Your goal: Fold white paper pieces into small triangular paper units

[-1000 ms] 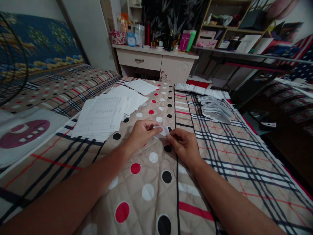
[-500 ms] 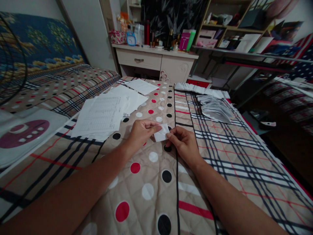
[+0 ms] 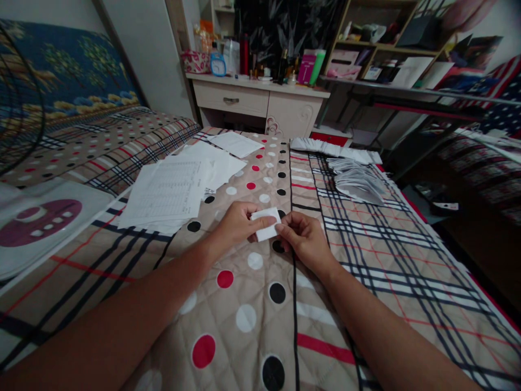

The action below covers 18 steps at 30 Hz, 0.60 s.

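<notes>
A small folded white paper (image 3: 267, 232) is held between my two hands, just above the patterned bedspread (image 3: 256, 298). My left hand (image 3: 240, 221) grips its left side, with the thumb lying flat across the front face. At the right edge, my right hand (image 3: 303, 233) pinches the paper between thumb and fingers. The fingers behind the paper are partly hidden. Left of my hands lies a spread pile of white sheets (image 3: 163, 190), the top one printed with a table. To the right sits a stack of folded papers (image 3: 354, 179).
Behind that stack runs a row of folded white papers (image 3: 325, 147). A plastic bag with a purple print (image 3: 44, 222) lies at the left. Beyond the bed stand a white dresser (image 3: 232, 100) and a metal-framed desk (image 3: 407, 89). The bed's right edge (image 3: 431, 228) drops to a dark floor.
My left thumb has moved across the paper and now lies flat on it. The paper's upper flap looks folded down and smoother. My right hand keeps its pinch at the right edge.
</notes>
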Available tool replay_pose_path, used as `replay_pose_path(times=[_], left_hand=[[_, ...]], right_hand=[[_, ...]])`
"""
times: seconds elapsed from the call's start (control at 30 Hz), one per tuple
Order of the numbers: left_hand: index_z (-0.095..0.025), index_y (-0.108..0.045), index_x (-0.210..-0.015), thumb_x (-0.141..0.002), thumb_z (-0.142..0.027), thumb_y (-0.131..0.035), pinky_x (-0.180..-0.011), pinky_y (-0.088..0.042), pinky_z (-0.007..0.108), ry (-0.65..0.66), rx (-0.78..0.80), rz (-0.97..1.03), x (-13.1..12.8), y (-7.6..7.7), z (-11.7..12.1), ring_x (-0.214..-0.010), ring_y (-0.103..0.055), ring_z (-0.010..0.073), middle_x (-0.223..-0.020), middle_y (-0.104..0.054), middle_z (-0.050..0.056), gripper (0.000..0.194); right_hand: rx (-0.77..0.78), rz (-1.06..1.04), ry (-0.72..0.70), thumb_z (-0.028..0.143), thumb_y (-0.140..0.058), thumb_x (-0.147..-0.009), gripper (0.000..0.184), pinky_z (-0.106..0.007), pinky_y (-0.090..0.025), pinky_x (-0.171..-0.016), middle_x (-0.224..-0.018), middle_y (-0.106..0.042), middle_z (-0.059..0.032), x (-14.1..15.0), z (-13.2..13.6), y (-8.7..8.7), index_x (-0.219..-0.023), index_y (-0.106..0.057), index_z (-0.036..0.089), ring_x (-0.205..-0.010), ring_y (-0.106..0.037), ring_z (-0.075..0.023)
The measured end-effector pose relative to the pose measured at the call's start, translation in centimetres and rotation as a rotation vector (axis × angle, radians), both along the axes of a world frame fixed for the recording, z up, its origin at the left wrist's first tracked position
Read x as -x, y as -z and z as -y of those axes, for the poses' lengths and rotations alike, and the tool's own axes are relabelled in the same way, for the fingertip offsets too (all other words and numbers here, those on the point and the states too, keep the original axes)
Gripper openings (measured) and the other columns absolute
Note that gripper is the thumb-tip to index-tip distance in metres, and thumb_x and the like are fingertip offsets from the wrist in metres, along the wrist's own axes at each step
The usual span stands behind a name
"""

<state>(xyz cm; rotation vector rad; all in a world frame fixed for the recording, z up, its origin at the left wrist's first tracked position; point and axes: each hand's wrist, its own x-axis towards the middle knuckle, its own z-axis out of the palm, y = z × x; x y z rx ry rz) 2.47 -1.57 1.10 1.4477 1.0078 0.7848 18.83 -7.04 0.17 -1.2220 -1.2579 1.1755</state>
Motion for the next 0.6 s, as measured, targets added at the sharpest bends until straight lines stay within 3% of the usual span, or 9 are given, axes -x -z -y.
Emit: replay_pose_path(times=[0.1,0.23,0.33,0.6], left_hand=[[-0.013,-0.063,-0.064,-0.069,-0.045,-0.076,-0.03,-0.031,0.016,0.055,-0.026,-0.064,0.1,-0.2,0.4,-0.032,-0.045,0.0065,-0.045,-0.054,-0.004,0.035],[-0.013,-0.062,-0.063,-0.076,-0.043,-0.071,-0.032,-0.033,0.016,-0.083,-0.114,-0.009,-0.3,0.0,0.9,-0.034,-0.047,0.0062,-0.046,-0.054,-0.004,0.033],[-0.014,-0.062,-0.063,-0.077,-0.04,-0.07,-0.032,-0.035,0.016,-0.127,-0.147,0.031,-0.9,0.2,1.2,-0.035,-0.048,0.0067,-0.048,-0.055,-0.004,0.03],[-0.015,-0.055,-0.057,-0.085,-0.044,-0.061,-0.036,-0.035,0.016,0.002,-0.116,-0.083,-1.0,0.6,1.0,-0.034,-0.046,0.0058,-0.044,-0.052,-0.004,0.041]], right_hand=[[-0.007,0.027,-0.003,0.04,-0.071,-0.077,0.029,-0.019,-0.03,-0.039,-0.052,-0.051,0.0051,0.1,0.0,-0.1,-0.07,-0.054,0.017,-0.04,-0.044,-0.0073],[-0.046,-0.034,-0.001,0.046,-0.066,-0.083,0.03,-0.02,-0.036,-0.045,-0.057,-0.052,0.0048,0.2,-0.2,-0.1,-0.08,-0.056,0.017,-0.046,-0.047,-0.0083],[-0.065,-0.027,-0.051,0.05,-0.064,-0.084,0.034,-0.021,-0.035,-0.046,-0.058,-0.05,0.0047,0.2,-0.2,0.0,-0.075,-0.055,0.018,-0.049,-0.045,-0.0086],[-0.108,0.025,0.109,0.045,-0.067,-0.081,0.043,-0.024,-0.023,-0.047,-0.053,-0.039,0.0044,-0.6,-0.2,-0.1,-0.054,-0.047,0.018,-0.05,-0.032,-0.0085]])
